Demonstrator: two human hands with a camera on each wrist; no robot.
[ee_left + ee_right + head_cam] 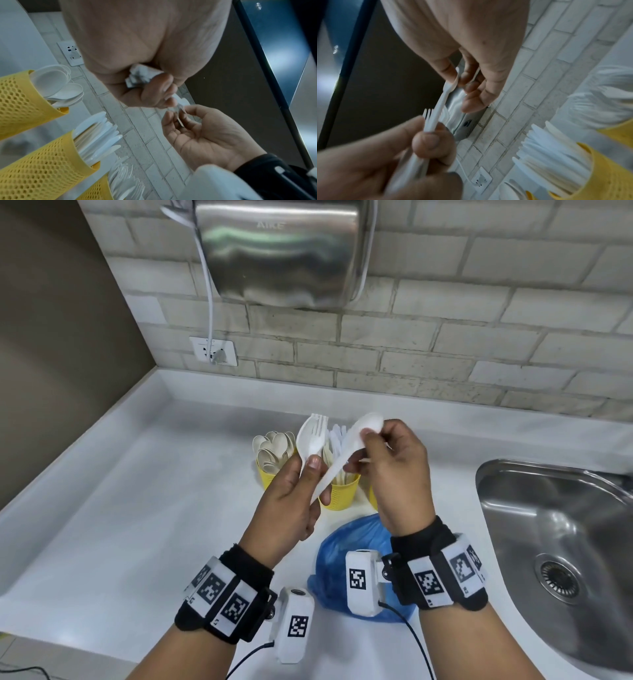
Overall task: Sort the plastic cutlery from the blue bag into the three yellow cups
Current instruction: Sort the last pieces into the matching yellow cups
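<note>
My left hand (310, 474) grips a small bunch of white plastic cutlery above the counter: a spoon (305, 436) and a fork (320, 422) stick up from it. My right hand (371, 436) pinches the bowl of another white spoon (368, 421), whose handle runs down into the left hand's grip. Behind the hands stand the yellow mesh cups: one with spoons (269, 477), one with knives (340, 494), and a third (373, 498) mostly hidden by my right hand. The wrist views show forks (123, 175) in that third cup. The blue bag (346, 553) lies on the counter below my right wrist.
A steel sink (555, 529) is set into the white counter (120, 508) at the right. On the brick wall hang a metal hand dryer (281, 251) and a socket (214, 350) with its cable. A brown wall closes off the left side.
</note>
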